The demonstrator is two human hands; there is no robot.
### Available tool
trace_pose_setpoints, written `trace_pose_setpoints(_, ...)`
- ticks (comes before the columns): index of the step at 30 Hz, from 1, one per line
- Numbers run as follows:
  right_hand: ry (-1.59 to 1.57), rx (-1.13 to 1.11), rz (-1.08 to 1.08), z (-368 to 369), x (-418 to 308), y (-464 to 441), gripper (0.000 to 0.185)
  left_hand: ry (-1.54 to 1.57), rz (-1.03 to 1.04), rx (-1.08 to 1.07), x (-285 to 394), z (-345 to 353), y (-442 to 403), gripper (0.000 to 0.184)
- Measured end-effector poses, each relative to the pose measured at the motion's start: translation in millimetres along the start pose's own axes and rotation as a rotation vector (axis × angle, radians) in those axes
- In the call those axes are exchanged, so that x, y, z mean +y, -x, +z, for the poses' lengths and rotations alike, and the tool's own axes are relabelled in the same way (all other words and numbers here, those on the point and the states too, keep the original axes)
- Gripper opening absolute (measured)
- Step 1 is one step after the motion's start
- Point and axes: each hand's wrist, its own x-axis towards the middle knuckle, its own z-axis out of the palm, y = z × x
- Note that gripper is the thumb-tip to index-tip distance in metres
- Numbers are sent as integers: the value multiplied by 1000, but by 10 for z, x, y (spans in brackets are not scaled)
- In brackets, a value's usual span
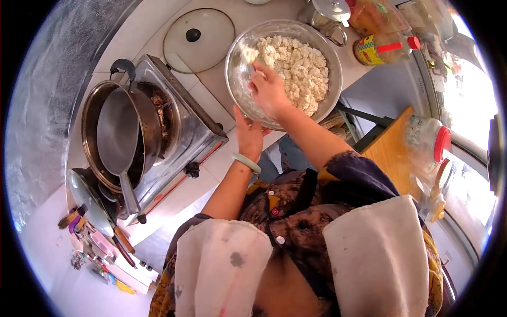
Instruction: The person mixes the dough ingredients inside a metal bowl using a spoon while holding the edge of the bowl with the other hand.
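Observation:
A wide metal mixing bowl (338, 79) holds a heap of crumbly, pale, shaggy dough (298, 68). My right hand (268, 90) is over the bowl's left part, closed around a short stretch of a utensil. The utensil's tip (249, 54) is blurred and coated with pale dough, so its kind cannot be made out. At the bowl's near left side, my left hand (249, 134) grips the rim, its fingers against the outer wall. A pale bangle (247, 164) circles the left wrist.
Left of the bowl lies a glass lid (198, 42) with a black knob. A gas stove (185, 129) stands nearer, with a large pot (90, 127) and a metal ladle-like pan (117, 129) on it. A steel kettle (322, 18) and an oil bottle (380, 48) stand to the right.

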Motion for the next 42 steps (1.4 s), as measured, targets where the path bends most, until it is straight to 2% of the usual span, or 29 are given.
trace_pose_setpoints(1,-85,107,-86,118,158,-111,39,12,7,1,-40,-3,-6,76)
trace_pose_setpoints(3,-564,321,335,251,-761,-56,42,42,30,4,-105,-5,-41,75)
trace_pose_setpoints(4,-660,324,310,257,-729,-119,44,52,37,-8,-109,-18,-49,75)
trace_pose_setpoints(6,-284,212,11,211,90,-324,43,72,47,-32,-111,-49,-38,75)
trace_pose_setpoints(9,-81,25,74,171,-103,78,40,13,26,-44,-47,-43,-19,75)
trace_pose_setpoints(11,-258,-146,387,-10,-573,384,40,52,52,-53,-19,-25,1,74)
trace_pose_setpoints(14,-117,-292,480,-303,-792,377,37,39,65,-68,-76,-43,-44,75)
trace_pose_setpoints(16,-132,-231,209,-282,-311,49,36,5,46,-62,-60,-40,-64,74)
trace_pose_setpoints(20,-62,-79,-101,-61,214,-121,35,-18,8,-54,5,-53,-19,74)
trace_pose_setpoints(23,220,-208,-43,-92,123,52,38,41,30,-58,-6,-44,-29,75)
trace_pose_setpoints(24,286,-300,61,-202,-296,230,39,69,36,-53,-19,-39,-26,75)
trace_pose_setpoints(26,345,-479,78,-418,-694,414,39,57,65,-63,-45,-41,-44,75)
trace_pose_setpoints(27,338,-570,-8,-519,-764,461,39,52,79,-64,-55,-40,-47,75)
trace_pose_setpoints(29,188,-570,72,-528,-767,472,39,50,58,-46,-57,-37,-37,75)
trace_pose_setpoints(30,51,-475,231,-458,-754,397,39,47,50,-39,-45,-29,-41,75)
trace_pose_setpoints(32,-110,-180,369,-192,-700,183,35,57,55,-61,-29,-25,-57,75)
trace_pose_setpoints(35,-453,195,364,49,-661,-44,32,55,43,-44,-33,-48,-24,76)
trace_pose_setpoints(38,-475,349,333,227,-625,-108,31,73,42,-26,-67,-29,-44,76)
trace_pose_setpoints(41,-155,14,385,83,-541,105,34,88,45,-62,-78,-65,-62,73)
trace_pose_setpoints(42,-10,-136,327,-76,-463,222,36,92,42,-84,-87,-70,-54,72)
